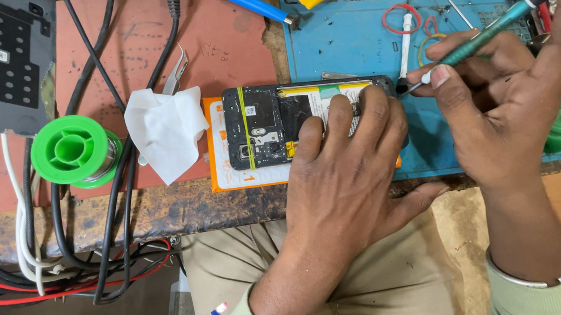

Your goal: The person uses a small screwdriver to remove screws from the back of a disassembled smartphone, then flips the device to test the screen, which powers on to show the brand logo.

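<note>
So in the middle of the frame there's an opened phone point(276, 129) lying back-side up with its guts showing, sitting on an orange card that rests half on the reddish mat and half on the blue repair mat point(344, 40). The left hand point(347, 169) is spread flat over the right half of the phone, fingers pressing it down rather than closed round it. The right hand point(514, 103) is curled shut around a teal screwdriver point(481, 40), pen-style, with the tip right at the phone's right end. Biggest risk I see: the tip is just beside the left fingertips, so if it slips out of a screw it could jab a finger or gouge the board or battery. The phone also sits close to the worktop's front edge, so a hard push could skate the card toward the lap. Loose screws at the top of the blue mat look easy to scatter with a sleeve. The white tissue point(165, 127) and green solder spool point(70, 151) on the left are well apart, no worries there.
</note>
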Action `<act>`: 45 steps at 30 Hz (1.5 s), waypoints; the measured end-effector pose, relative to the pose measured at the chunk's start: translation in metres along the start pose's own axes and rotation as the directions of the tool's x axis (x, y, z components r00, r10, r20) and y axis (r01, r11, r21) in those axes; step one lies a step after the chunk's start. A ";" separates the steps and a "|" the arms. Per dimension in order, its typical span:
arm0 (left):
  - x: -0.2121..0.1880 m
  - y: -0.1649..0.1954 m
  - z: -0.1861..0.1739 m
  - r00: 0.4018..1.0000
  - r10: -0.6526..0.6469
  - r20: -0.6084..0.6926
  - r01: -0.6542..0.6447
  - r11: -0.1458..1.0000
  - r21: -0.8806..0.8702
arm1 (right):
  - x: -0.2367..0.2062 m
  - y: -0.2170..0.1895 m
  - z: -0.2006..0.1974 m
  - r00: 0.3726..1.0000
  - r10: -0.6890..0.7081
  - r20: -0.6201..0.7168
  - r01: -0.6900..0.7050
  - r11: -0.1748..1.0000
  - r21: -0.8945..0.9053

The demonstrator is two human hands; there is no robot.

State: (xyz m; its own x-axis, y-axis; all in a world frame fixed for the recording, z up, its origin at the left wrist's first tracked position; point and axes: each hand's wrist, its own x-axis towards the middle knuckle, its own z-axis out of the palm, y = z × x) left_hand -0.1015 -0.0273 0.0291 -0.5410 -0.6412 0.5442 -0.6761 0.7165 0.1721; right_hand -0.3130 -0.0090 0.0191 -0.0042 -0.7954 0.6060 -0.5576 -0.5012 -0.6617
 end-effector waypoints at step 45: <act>-0.009 0.000 0.004 0.997 -0.014 -0.078 0.011 0.999 -0.031 | 0.018 -0.037 0.002 0.917 0.379 -0.122 -0.352 0.916 0.194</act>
State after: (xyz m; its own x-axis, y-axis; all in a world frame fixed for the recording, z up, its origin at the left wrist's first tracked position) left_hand -0.0990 -0.0227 0.0210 -0.4911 -0.6275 0.6041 -0.6661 0.7175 0.2038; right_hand -0.2908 -0.0058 0.0532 -0.3168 -0.8779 0.3591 -0.3484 -0.2445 -0.9049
